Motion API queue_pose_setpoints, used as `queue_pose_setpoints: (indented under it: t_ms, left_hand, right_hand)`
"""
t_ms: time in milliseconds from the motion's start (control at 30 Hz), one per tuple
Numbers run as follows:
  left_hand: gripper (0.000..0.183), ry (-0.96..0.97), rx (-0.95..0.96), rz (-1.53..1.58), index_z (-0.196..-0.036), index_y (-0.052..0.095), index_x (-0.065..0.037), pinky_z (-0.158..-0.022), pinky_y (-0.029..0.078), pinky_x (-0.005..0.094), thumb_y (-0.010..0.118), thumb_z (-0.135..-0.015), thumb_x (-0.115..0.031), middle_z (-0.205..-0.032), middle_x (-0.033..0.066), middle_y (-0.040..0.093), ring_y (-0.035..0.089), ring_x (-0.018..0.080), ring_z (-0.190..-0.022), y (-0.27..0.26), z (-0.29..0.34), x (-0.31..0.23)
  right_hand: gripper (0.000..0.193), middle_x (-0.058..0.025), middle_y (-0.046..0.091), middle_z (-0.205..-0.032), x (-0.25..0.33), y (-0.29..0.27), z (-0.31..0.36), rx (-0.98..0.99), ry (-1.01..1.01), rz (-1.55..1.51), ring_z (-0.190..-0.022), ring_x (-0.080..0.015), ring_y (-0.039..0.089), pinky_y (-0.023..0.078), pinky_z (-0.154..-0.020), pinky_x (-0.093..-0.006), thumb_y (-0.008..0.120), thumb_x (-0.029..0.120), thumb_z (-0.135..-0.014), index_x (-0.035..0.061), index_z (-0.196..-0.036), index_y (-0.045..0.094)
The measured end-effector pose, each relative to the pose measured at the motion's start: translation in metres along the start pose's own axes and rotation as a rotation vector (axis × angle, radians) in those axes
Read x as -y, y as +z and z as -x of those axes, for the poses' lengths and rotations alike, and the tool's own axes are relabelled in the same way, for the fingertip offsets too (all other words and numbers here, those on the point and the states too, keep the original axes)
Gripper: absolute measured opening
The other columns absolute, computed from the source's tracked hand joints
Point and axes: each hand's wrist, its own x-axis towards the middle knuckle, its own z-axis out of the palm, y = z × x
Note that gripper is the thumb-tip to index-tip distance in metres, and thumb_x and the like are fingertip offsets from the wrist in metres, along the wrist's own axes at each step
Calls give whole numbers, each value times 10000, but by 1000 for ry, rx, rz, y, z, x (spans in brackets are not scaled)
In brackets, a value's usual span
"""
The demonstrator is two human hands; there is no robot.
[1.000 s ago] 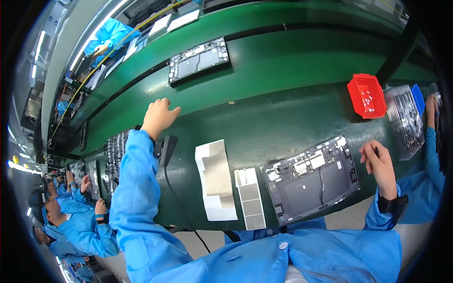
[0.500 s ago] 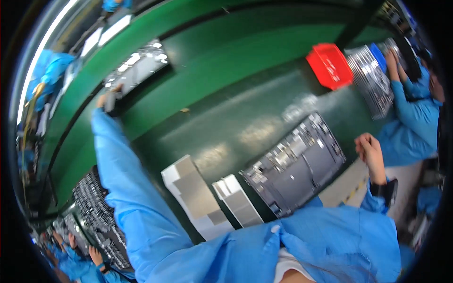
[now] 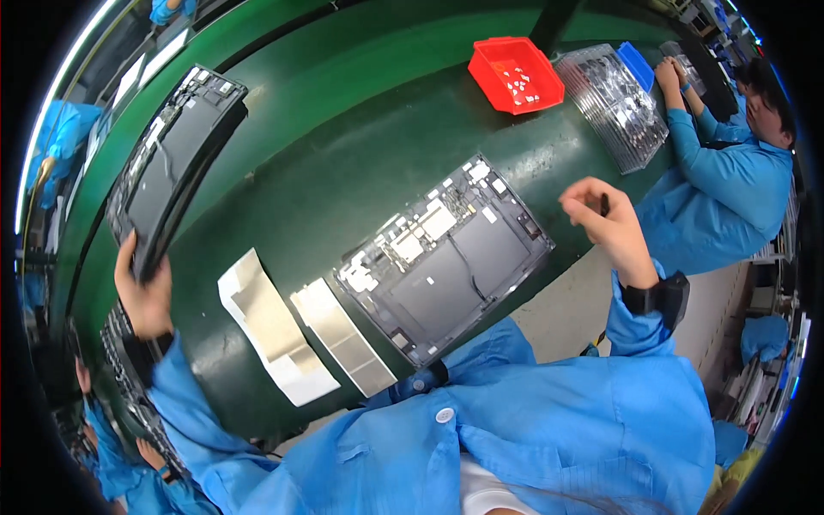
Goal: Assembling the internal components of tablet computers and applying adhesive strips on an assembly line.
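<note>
At the left, my left hand [image 3: 146,296] grips the near end of a dark laptop base [image 3: 172,167], its inner parts exposed. The base is tilted, with its long side running away from me; whether its far end touches the bench I cannot tell. A second opened laptop base [image 3: 442,296] lies in front of me, circuit board along its far side and flat dark battery area nearer. To the right of it, above the bench's edge, my right hand [image 3: 605,227] is closed, fingers curled. A small dark tip [image 3: 605,203] shows at that hand; what it belongs to is hidden.
Two strips of silver-and-white sheets [image 3: 279,335] [image 3: 352,343] lie left of the middle laptop base. A red bin [image 3: 481,73] with small white pieces stands at the far right. Beside it are clear plastic trays [image 3: 601,103], a blue bin [image 3: 635,67] and a co-worker [image 3: 730,189].
My left hand has drawn the far laptop base nearer and turned it. My right hand stays closed at the right. The view has shifted, so the bench things appear further left.
</note>
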Motion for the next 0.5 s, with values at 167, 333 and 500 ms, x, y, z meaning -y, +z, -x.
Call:
queue_pose_setpoints:
  t_ms: [167, 333, 500]
  left_hand:
    - [668, 839, 106, -1147, -1447, 422, 7, -1149, 378, 419, 690, -839, 68, -1440, 188, 463, 515, 310, -1291, -19, 196, 108]
    - [510, 575, 6, -450, -1335, 539, 9, -1055, 472, 438, 702, -857, -66, -1302, 159, 599, 614, 276, -1169, -3, 261, 177]
    - [550, 149, -62, 136, -1292, 570, 28, -966, 533, 424, 599, -884, -340, -1213, 162, 661, 639, 268, -1110, -12, 271, 180]
  right_hand:
    - [227, -1, 670, -786, 37, 46, -43, 391, 145, -14, -690, -64, 574, 452, -604, -238, 776, 199, -875, 2, -938, 683]
    - [272, -18, 661, -723, 3, 76, -99, 427, -137, 270, -629, -101, 591, 465, -563, -281, 791, 251, -850, -3, -847, 693]
    - [361, -68, 642, -645, 34, 86, -106, 448, -102, 638, -586, -122, 592, 458, -540, -299, 796, 311, -835, -13, -723, 682]
